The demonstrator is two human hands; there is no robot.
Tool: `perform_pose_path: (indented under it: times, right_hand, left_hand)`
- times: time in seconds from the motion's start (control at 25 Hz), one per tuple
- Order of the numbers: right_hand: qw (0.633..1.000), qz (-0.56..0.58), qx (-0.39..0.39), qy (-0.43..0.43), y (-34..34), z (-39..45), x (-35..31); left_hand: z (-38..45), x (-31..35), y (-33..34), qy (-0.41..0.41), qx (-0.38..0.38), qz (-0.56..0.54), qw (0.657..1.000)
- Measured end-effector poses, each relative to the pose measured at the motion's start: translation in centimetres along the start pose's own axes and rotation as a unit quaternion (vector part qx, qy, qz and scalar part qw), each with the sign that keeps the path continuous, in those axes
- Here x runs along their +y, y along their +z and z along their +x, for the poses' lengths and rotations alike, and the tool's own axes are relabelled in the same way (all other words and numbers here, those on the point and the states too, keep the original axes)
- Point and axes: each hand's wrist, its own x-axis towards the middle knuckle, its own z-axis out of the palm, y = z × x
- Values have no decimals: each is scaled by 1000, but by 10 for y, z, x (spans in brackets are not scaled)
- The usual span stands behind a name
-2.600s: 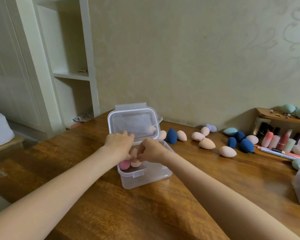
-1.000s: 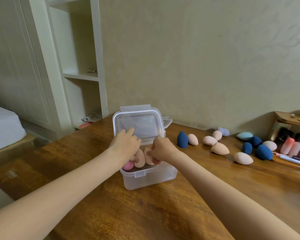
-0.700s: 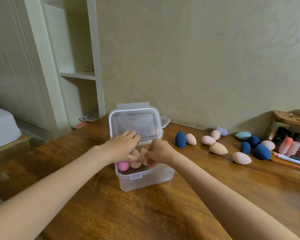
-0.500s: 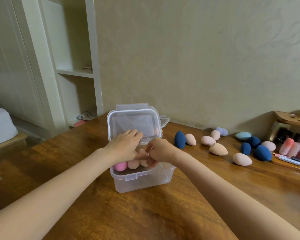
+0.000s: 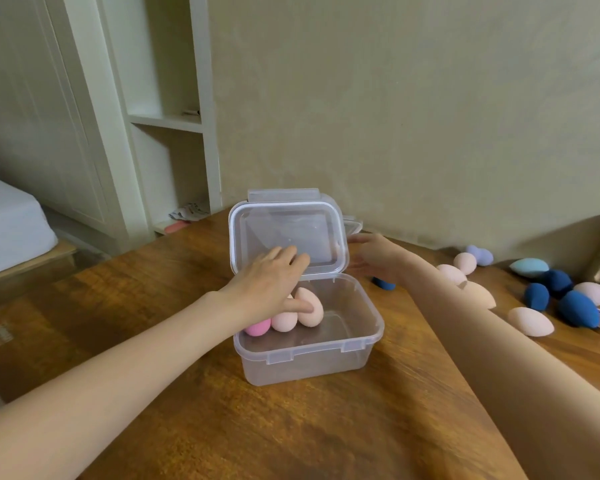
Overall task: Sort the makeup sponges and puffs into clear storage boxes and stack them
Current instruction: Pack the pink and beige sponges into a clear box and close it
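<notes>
Three sponges sit in the open box; many remain near the table's right edge. The left hand steadies them, fingers relaxed; the right hand reaches out, spread and empty.

Clear box w/ clear lid. Inside: 1 hot-pink sponge, 2 peach sponges under my left hand. Table warm brown wood grain. Loose sponges: navy, peach, teal, lilac. Wall beige; shelf unit off-white.
</notes>
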Motion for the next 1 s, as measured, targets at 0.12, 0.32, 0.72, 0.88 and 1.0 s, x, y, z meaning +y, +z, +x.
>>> perform_pose_path:
  times: [0.12, 0.32, 0.72, 0.88, 1.0]
  right_hand:
    - [997, 62, -46, 17, 7, 12, 5]
    - [993, 107, -15, 41, 9, 10, 3]
    - [988, 142, 27, 49, 17, 8, -7]
    - [971, -171, 164, 6, 4, -6, -20]
    - [932, -286, 214, -60, -16, -31, -36]
  left_hand:
    - [1, -1, 1, -3, -2, -7, 1000]
    - [0, 0, 2, -10, -7, -13, 1000]
    - [-1, 0, 1, -11, -8, -22, 1000]
    - [-1, 0, 0, -2, -3, -18, 1000]
    - [0, 3, 0, -3, -5, -26, 1000]
